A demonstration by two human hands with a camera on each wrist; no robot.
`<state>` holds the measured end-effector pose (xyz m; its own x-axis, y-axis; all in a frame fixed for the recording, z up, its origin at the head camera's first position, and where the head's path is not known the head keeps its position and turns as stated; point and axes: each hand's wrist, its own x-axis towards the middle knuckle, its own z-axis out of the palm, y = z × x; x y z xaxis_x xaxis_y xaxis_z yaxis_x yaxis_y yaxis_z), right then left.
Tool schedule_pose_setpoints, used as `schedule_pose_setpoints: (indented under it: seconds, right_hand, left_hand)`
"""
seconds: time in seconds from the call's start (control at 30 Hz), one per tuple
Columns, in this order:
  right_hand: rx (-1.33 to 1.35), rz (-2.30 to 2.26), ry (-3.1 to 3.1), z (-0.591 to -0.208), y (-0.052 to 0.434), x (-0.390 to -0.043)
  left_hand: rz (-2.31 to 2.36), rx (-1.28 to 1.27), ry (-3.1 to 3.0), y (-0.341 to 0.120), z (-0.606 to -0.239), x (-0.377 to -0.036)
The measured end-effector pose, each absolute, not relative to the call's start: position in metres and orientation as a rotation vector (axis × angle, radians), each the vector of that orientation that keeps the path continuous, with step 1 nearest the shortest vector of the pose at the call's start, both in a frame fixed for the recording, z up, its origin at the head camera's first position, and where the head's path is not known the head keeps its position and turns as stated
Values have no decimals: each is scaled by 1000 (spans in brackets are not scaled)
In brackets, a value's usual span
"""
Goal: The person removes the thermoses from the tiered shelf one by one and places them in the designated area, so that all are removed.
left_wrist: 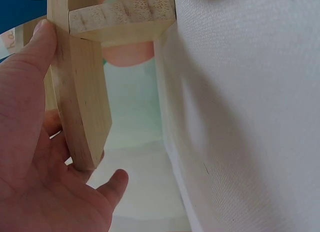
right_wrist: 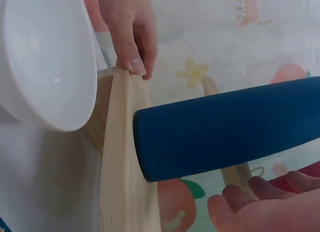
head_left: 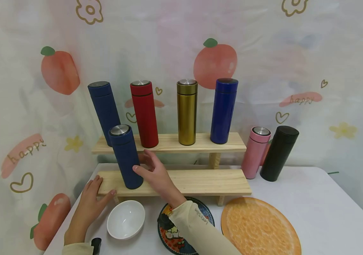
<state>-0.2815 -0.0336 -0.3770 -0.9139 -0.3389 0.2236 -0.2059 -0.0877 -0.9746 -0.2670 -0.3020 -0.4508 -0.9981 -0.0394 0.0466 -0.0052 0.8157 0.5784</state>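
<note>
A matte dark blue thermos (head_left: 125, 159) with a silver lid top stands near the left end of the lower wooden shelf (head_left: 197, 181). My right hand (head_left: 158, 177) is at its right side, thumb overlapping its edge in the head view. In the right wrist view, the right fingers (right_wrist: 240, 197) are spread and apart from the blue thermos (right_wrist: 225, 129). My left hand (head_left: 89, 203) grips the shelf's left end. The left wrist view has the left thumb (left_wrist: 40, 47) on the front edge of the board (left_wrist: 75, 97), with other fingers behind it.
On the upper board (head_left: 168, 141) stand another blue thermos (head_left: 105, 109), a red one (head_left: 144, 115), a gold one (head_left: 186, 113) and a glossy blue one (head_left: 224, 111). Pink (head_left: 254, 156) and black thermoses (head_left: 278, 154) are right. In front: white bowl (head_left: 125, 219), patterned plate (head_left: 208, 212), round orange mat (head_left: 261, 226).
</note>
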Motion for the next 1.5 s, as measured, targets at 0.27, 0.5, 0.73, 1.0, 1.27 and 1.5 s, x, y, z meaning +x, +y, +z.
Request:
schedule_pose_setpoints:
  seconds: [0.27, 0.5, 0.73, 1.0, 1.27, 1.5]
  right_hand:
    - [-561, -2148, 2069, -381, -50, -282]
    - [-517, -2135, 2091, -382, -60, -281]
    - [-558, -2129, 2105, -375, -67, -294]
    - [-603, -2130, 2128, -373, -70, -306]
    - [-570, -2149, 2174, -371, -63, -302]
    - [-553, -2089, 2253, -369, -49, -294]
  left_hand:
    - [-941, 23, -2910, -305, -455, -265]
    - [-959, 29, -2907, -305, -458, -262]
    - [-949, 2, -2879, -305, -459, -263]
    - [-934, -10, -2876, -305, -459, -263]
    - [-940, -3, -2870, -303, -457, -265]
    - [-955, 5, -2887, -302, -454, -264]
